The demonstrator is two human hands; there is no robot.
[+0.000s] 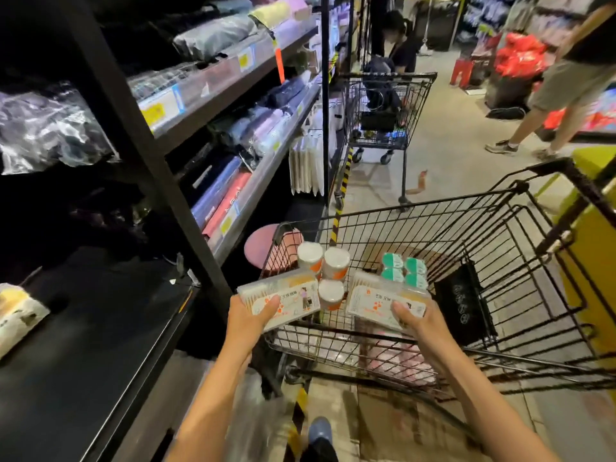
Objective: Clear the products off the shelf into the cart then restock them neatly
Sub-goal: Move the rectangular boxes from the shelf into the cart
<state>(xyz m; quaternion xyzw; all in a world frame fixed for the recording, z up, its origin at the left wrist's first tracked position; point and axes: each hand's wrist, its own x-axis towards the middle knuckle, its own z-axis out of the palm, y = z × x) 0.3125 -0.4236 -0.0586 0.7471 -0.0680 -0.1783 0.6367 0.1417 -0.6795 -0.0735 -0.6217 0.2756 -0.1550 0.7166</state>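
Note:
My left hand [248, 315] grips a clear box of cotton swabs [293, 296] at the cart's near left corner. My right hand [421, 323] grips a second such swab box [373, 301] over the cart's inside. The black wire cart [466, 228] holds three white round tubs with orange labels [335, 263] and a pack of green-topped containers [405, 270]. The dark lower shelf [100, 328] at my left is mostly bare, with a white-and-yellow pack [16, 311] at its far left edge.
Upper shelves [233, 78] carry bagged goods behind price strips. A pink stool [263, 245] stands by the cart's far left corner. A second cart [386, 105] stands up the aisle, a person crouched behind it. Another person walks at the right. A yellow bin [593, 261] flanks my cart.

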